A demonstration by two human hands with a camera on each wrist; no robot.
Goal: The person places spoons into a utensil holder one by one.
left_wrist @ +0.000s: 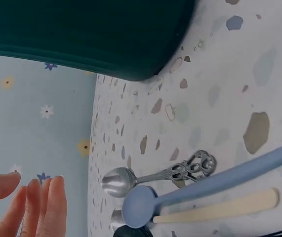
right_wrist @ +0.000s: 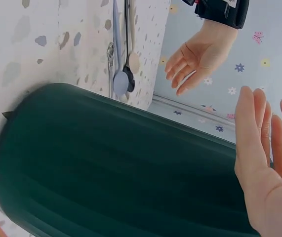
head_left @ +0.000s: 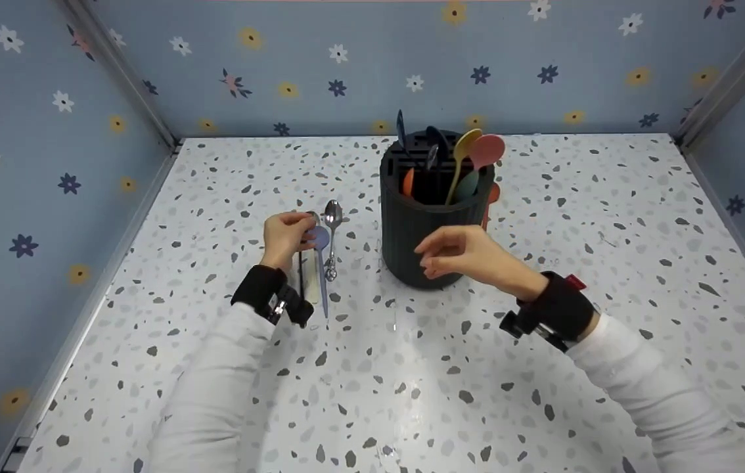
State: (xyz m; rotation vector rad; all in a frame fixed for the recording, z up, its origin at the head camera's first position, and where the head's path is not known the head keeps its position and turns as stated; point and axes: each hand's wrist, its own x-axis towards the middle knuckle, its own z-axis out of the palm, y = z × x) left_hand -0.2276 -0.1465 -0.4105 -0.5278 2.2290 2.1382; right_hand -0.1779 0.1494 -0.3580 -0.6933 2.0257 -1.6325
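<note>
My left hand (head_left: 288, 236) hovers over a row of spoons, its fingers loosely bent and holding nothing. In the row lie a blue-purple spoon (left_wrist: 138, 205), a silver spoon (left_wrist: 118, 181) with an ornate handle, a cream-handled utensil (left_wrist: 220, 210) and a black spoon (right_wrist: 130, 79), partly hidden by its neighbours. A dark ribbed utensil holder (head_left: 412, 253) stands right of the row. My right hand (head_left: 468, 253) is raised in front of it, empty, thumb apart from the fingers. Upright in the holder are a yellow spoon (head_left: 468, 141), a pink spoon (head_left: 487, 151) and several others.
An orange utensil (head_left: 494, 192) shows beside the holder's right rear side. The white speckled table (head_left: 576, 394) is enclosed at the back and sides by blue flowered panels (head_left: 346, 85). Each wrist wears a black band with a small camera.
</note>
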